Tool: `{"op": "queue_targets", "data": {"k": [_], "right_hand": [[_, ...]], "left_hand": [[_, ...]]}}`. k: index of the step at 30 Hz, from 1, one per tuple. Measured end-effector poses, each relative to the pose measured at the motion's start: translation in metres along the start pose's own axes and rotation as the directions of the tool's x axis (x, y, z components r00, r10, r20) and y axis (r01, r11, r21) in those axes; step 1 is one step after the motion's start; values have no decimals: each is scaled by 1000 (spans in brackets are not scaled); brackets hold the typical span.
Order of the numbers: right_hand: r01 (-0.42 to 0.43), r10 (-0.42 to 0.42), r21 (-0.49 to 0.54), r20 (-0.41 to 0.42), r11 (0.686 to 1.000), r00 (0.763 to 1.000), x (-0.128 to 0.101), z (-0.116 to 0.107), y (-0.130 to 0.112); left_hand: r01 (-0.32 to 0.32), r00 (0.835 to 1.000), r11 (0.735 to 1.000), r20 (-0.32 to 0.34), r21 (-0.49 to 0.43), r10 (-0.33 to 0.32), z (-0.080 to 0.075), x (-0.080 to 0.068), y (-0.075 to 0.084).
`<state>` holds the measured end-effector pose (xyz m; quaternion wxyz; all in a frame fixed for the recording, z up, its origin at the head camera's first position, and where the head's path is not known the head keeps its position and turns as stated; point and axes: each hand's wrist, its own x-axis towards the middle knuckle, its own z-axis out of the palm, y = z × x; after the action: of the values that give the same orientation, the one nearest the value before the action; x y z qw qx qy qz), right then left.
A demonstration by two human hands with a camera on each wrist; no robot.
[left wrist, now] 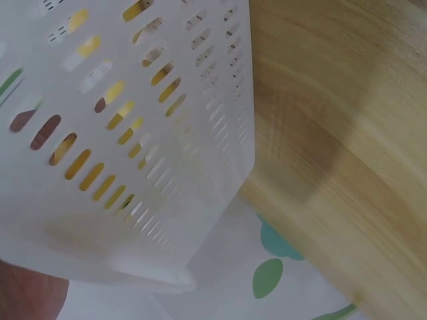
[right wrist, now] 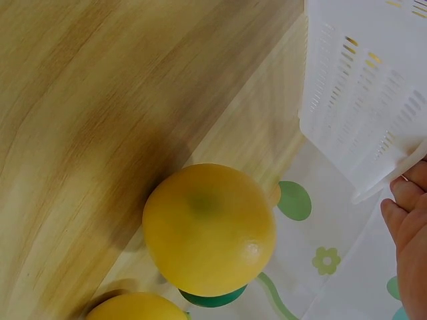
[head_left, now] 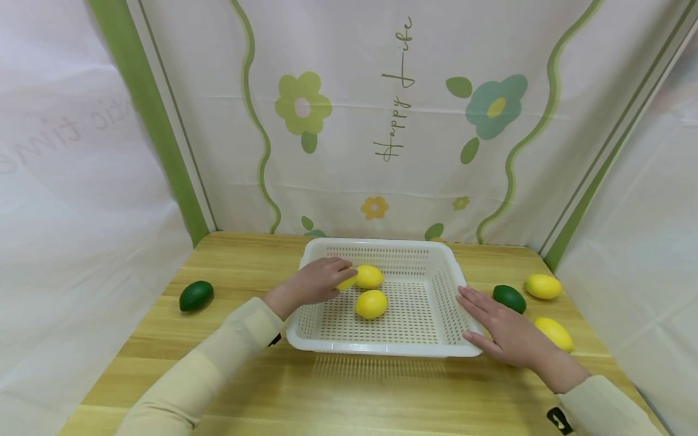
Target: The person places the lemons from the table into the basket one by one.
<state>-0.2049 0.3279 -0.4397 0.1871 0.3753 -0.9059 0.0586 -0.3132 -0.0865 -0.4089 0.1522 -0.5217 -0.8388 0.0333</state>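
Note:
A white perforated plastic basket (head_left: 382,349) stands on the wooden table. Inside it, my left hand (head_left: 322,280) holds a yellow lemon (head_left: 348,283), mostly hidden under the fingers. Two more lemons lie close by: one lemon (head_left: 369,277) right beside the fingertips, another lemon (head_left: 371,304) nearer the front. My right hand (head_left: 504,327) rests on the basket's right rim with its fingers extended. In the left wrist view, yellow shows through the slots of the basket wall (left wrist: 200,133). The right wrist view has the fingers (right wrist: 410,193) at the rim.
Right of the basket lie a dark green fruit (head_left: 509,298), a lemon (head_left: 543,286) and another lemon (head_left: 554,334), close to my right hand. A second dark green fruit (head_left: 196,296) lies at the left. A printed cloth (head_left: 349,169) hangs behind the table (head_left: 240,254).

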Motion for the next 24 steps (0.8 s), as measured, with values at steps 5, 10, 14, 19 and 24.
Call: {"op": "queue_targets", "data": {"k": [5,10,14,19,24], "right_hand": [[6,-6,7,-5,1000,1000,1,-1,-1],[5,-5,6,-5,1000,1000,1,-2,-1],[5,-5,4,-3,1000,1000,2,-2,-1],[2,-2,3,2,1000,1000,1,-2,-1],[1,-1,4,8,1000,1000,1,-2,-1]], "left_hand": [[8,1000,1000,6,-29,-8,1,-1,0],[25,999,999,33,-47,-24,2,0,1],[45,998,997,56,-58,-41,2,0,1],[53,996,996,71,-65,-48,3,0,1],[55,995,995,93,-83,-48,5,0,1]]}}
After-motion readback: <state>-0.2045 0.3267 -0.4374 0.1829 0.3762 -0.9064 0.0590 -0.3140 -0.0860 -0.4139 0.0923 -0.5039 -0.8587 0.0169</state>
